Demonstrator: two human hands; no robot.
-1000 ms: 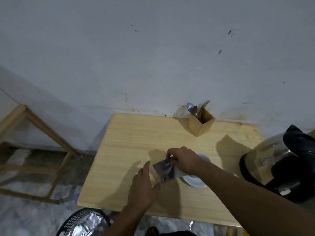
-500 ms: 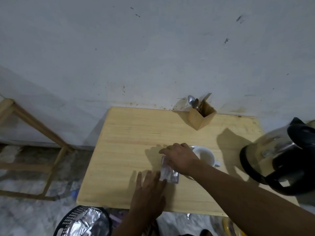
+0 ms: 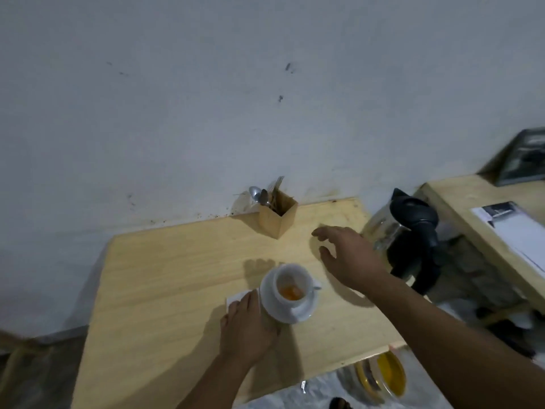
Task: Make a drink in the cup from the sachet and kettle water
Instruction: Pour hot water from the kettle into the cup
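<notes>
We see the white cup (image 3: 290, 286) standing on its saucer (image 3: 306, 312) near the middle of the wooden surface (image 3: 165, 276), with orange powder in its bottom. The left hand (image 3: 247, 329) lies flat, fingers together, pressing the sachet (image 3: 237, 298) down just beside the saucer. The right hand (image 3: 346, 256) hovers above the surface with fingers spread and holding nothing, near the glass kettle (image 3: 404, 234) at the right edge. A wooden holder (image 3: 277, 218) with spoons (image 3: 259, 196) stands against the wall.
</notes>
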